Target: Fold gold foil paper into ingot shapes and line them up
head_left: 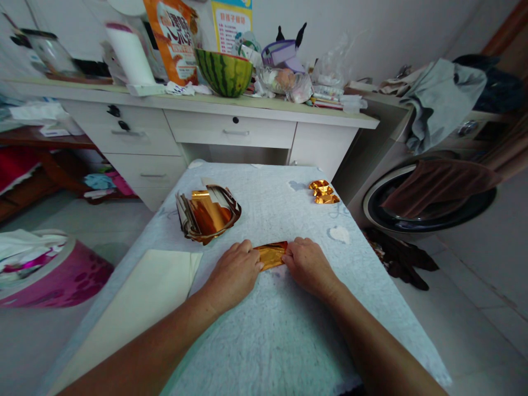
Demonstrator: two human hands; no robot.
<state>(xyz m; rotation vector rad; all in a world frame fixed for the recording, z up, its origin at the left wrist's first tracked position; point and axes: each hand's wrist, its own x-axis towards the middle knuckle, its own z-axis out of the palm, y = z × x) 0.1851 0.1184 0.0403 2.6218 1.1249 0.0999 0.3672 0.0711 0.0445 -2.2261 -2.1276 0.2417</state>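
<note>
So both hands are clamped on one shiny gold foil piece [272, 256], a flattened, creased strip: the left hand [234, 270] grips its left end, the right hand [309, 265] its right end, fingers curled in tight. The strip spans the small gap between them, around the middle of the surface [268, 341], which wears a pale blue-grey cloth with a slightly mottled look. Can't tell if the foil's underside touches the cloth.

Beyond the left hand there's a dark brown, woven-looking basket with a curved rim [236, 210], stuffed with smooth, mirror-like copper-gold sheets [208, 214] and some paler ones on edge. Far right, three small gold foil pieces [324, 192], chunky and crinkled with pinched ends, sit in a tight little group. Left of the left forearm lies a flat, matte cream paper stack [144, 291]. A white heart-shaped patch [340, 235] shows on the cloth near the right edge.
</note>
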